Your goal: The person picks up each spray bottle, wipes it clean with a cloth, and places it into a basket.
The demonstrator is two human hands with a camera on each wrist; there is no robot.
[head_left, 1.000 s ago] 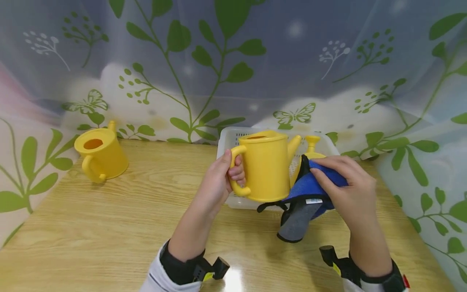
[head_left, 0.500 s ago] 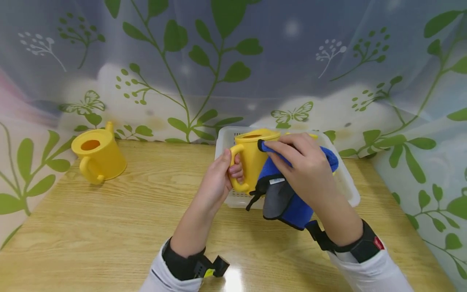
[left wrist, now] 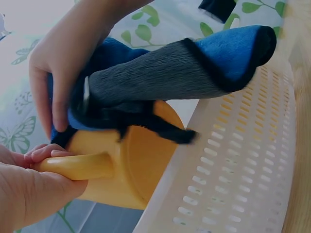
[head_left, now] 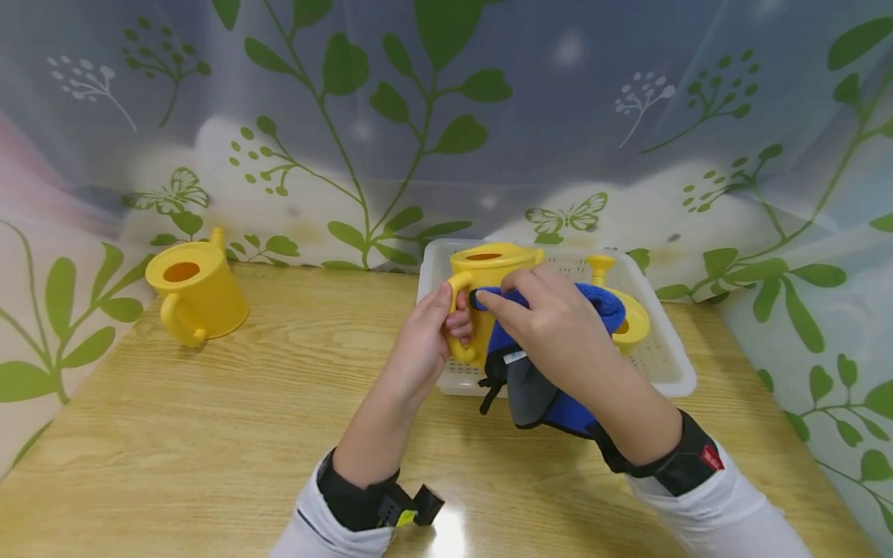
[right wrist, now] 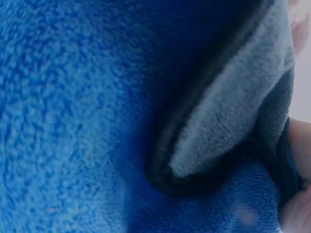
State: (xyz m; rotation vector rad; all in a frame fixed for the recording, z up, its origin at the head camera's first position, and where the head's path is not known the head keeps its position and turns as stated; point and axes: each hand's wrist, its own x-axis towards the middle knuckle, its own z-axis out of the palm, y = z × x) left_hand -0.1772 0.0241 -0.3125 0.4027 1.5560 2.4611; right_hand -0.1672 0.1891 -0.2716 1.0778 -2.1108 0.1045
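Note:
My left hand (head_left: 418,341) grips the handle of a yellow watering can (head_left: 481,269), which is upright over a white perforated basket (head_left: 678,380). A blue and grey cloth (head_left: 533,391) with black edging lies against the can's side, pinched in my right hand (head_left: 568,333). In the left wrist view the cloth (left wrist: 146,80) drapes over the can (left wrist: 150,165), and a dark loop dangles from it. Blue pile and a folded edge of the cloth (right wrist: 73,121) fill most of the right wrist view. Cloth and right hand hide much of the can's body and spout.
Inside the basket rests another yellow watering can (head_left: 633,318), partly covered by the cloth and hand. A further yellow watering can (head_left: 209,298) stands at the table's back left. Leaf-printed fabric (head_left: 314,194) hangs behind the wooden table (head_left: 209,434).
From the can's right side, my right hand has brought the cloth leftward across the can, close to the handle. My left hand keeps its grip and the can stays nearly in place.

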